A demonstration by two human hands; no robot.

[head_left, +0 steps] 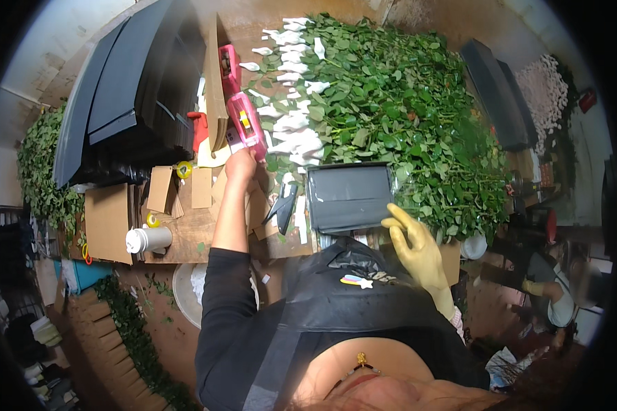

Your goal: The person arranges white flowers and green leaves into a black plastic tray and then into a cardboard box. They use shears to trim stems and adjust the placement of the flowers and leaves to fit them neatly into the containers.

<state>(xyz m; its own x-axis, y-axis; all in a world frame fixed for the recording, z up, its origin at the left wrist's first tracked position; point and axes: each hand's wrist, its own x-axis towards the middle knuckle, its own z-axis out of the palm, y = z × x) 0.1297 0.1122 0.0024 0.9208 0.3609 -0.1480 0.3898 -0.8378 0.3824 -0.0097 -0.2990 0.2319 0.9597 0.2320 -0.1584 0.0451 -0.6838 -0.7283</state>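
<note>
2 hands are seen at wooden table (188, 236). Bare left hand (240, 166) is set against near end of pink tape dispenser (245, 123); finger closure is hidden, grip cannot be told. Gloved right hand (418, 250) is held mostly open, fingers apart, nothing gripped, at near right corner of black box (349, 195). Box is placed near table's front edge, flanked by black-and-white tool (285, 205) on left, bordered by leafy stems (404, 103) beyond.
</note>
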